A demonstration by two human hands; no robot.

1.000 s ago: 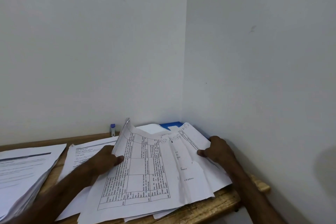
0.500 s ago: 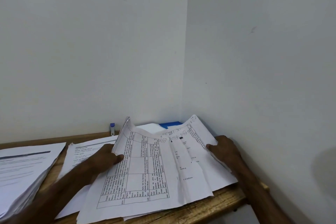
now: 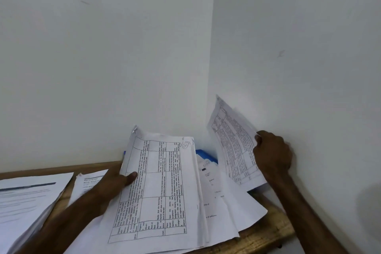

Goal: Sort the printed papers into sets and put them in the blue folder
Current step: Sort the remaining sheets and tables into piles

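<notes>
A set of printed papers with a table [image 3: 158, 189] lies tilted over a loose heap of sheets [image 3: 231, 208] on the wooden table [image 3: 266, 237]. My left hand [image 3: 115, 183] grips that set at its left edge, thumb on top. My right hand [image 3: 272, 154] holds a single printed sheet [image 3: 233, 146] lifted up against the right wall. A corner of the blue folder [image 3: 206, 155] shows beneath the heap, between the set and the lifted sheet; most of it is hidden.
A thick stack of printed papers [image 3: 26, 198] sits at the far left, with another sheet pile [image 3: 88, 183] beside it under my left forearm. White walls meet in a corner close behind the table. The table's right edge ends near the wall.
My right hand has lifted one printed sheet off the heap and raised it toward the right wall. My left hand has stayed on the tabled set.
</notes>
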